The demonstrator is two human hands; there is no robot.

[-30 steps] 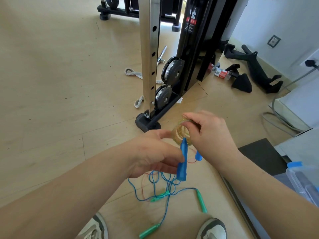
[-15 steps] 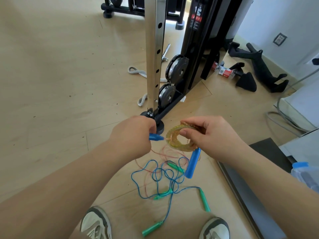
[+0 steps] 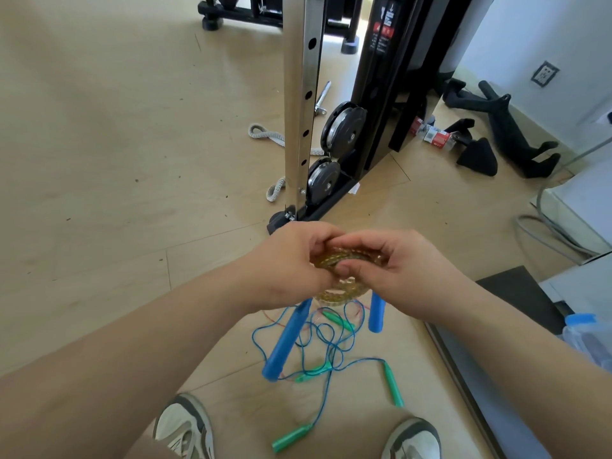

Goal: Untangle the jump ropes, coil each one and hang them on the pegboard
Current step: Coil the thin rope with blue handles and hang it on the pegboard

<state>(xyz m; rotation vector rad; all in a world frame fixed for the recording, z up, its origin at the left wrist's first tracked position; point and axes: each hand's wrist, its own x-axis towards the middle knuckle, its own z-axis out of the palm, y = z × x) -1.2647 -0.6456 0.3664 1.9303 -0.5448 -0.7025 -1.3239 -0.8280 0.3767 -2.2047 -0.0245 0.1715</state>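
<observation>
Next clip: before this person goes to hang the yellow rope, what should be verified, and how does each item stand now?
1. Both the left hand and right hand grip the yellow coil: ok.
2. Coil fully wound: cannot tell, fingers cover part.
3. Both blue handles tucked in: not ok, they dangle below.
4. The blue cords on the floor untangled: not ok, knotted together.
5. The pegboard within reach: cannot tell, not in view.

**One camera, worn on the head**

Wide-angled, it looks forward and steeply down. The left hand (image 3: 291, 260) and right hand (image 3: 397, 270), gripping a coiled rope (image 3: 341, 293), sit close beneath it; shoes (image 3: 185, 429) edge the bottom, a metal post (image 3: 303, 94) stands farther off.
</observation>
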